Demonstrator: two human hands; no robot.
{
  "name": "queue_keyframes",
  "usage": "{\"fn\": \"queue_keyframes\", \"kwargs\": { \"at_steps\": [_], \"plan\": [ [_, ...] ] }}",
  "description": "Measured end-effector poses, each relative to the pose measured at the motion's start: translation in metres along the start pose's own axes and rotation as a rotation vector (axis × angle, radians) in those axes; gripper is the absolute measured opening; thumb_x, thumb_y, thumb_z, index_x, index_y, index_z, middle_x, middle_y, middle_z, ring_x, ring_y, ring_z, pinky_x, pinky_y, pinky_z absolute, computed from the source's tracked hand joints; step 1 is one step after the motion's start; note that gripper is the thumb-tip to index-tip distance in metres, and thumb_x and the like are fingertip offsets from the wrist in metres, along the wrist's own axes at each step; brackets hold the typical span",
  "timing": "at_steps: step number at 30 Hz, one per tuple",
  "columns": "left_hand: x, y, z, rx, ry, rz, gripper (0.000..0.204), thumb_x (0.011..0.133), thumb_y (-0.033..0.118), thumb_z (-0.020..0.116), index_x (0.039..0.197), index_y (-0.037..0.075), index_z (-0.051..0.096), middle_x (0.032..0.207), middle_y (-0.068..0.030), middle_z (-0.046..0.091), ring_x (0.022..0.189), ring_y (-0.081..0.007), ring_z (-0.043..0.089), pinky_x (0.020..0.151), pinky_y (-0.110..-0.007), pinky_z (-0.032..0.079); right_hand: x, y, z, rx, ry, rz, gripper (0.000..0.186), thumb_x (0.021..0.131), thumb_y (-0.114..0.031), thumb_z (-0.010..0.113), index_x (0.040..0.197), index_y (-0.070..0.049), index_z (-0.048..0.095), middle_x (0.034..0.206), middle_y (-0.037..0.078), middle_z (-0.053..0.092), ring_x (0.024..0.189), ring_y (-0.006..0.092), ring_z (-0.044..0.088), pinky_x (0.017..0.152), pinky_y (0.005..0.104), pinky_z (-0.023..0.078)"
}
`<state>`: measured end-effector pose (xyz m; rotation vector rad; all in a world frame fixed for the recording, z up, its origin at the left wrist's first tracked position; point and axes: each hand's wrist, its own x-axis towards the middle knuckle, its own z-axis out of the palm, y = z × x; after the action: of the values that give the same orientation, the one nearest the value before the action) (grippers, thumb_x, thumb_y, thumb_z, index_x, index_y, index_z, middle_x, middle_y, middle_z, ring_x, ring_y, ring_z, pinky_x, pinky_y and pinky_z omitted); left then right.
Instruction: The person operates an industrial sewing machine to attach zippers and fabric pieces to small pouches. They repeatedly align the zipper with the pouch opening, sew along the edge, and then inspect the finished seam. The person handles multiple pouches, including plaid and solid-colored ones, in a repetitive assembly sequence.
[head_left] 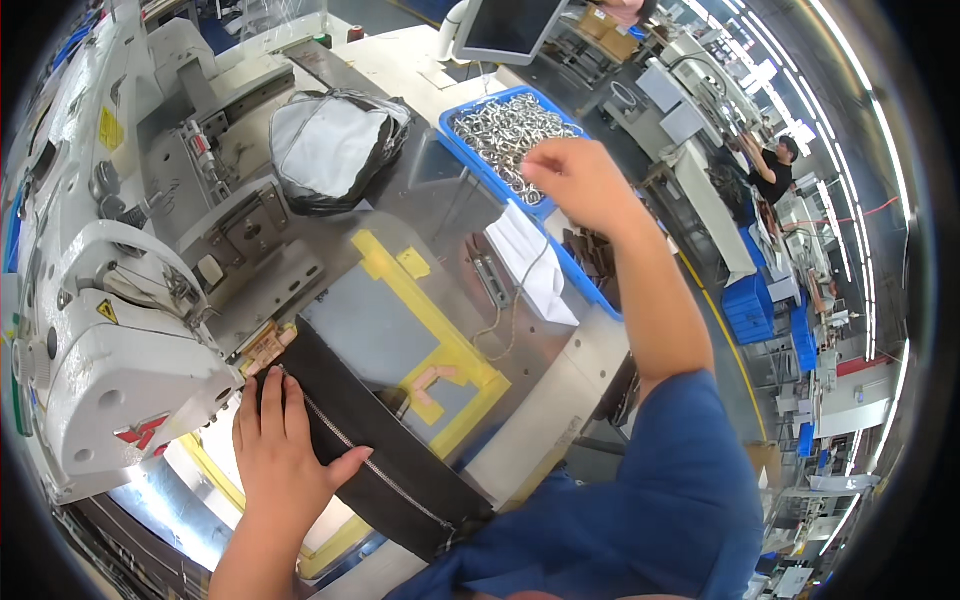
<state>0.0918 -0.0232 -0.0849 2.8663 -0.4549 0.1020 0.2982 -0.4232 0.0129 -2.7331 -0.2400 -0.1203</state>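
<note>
A long black fabric strip with a metal zipper [400, 480] lies slantwise across the machine's work plate. My left hand [280, 440] rests on its far left part, fingers stretched out and thumb spread over the zipper line. A small tan piece [268, 345] sits just beyond those fingertips, next to the white sewing machine head [140, 390]. My right hand [580, 180] is over a blue tray [478, 180] heaped with silvery metal rings [505, 130]. Its fingers are curled together at the heap's right side. What they pinch, if anything, is too small to make out.
A black bag with a white panel [335, 145] stands behind the work plate. Yellow tape [420, 310] frames a grey area in the middle. Folded white paper [530, 265] lies near the tray. A monitor [508, 28] stands at the back; a person [775, 170] works far right.
</note>
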Motion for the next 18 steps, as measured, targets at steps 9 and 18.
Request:
{"fn": "queue_keyframes", "kwargs": {
  "at_steps": [9,18],
  "plan": [
    [-0.003,-0.003,0.002,0.061,0.036,0.017,0.109,0.072,0.070,0.082,0.144,-0.008,0.055,0.151,-0.0244,0.054,0.143,-0.0474,0.047,0.116,-0.058,0.038,0.008,0.100,0.047,-0.144,0.043,-0.002,0.023,0.085,-0.017,0.080,0.105,-0.007,0.083,0.103,0.018,0.077,0.098,0.0330,0.073,0.091,0.0426,0.057],
    [-0.003,-0.003,0.000,0.067,0.040,0.030,0.109,0.071,0.069,0.083,0.143,-0.008,0.055,0.151,-0.0250,0.055,0.141,-0.0466,0.049,0.116,-0.057,0.039,0.018,0.093,0.053,-0.421,0.009,0.036,0.013,0.089,-0.012,0.073,0.097,-0.003,0.079,0.108,0.021,0.075,0.106,0.0406,0.072,0.094,0.0491,0.057]
  ]
}}
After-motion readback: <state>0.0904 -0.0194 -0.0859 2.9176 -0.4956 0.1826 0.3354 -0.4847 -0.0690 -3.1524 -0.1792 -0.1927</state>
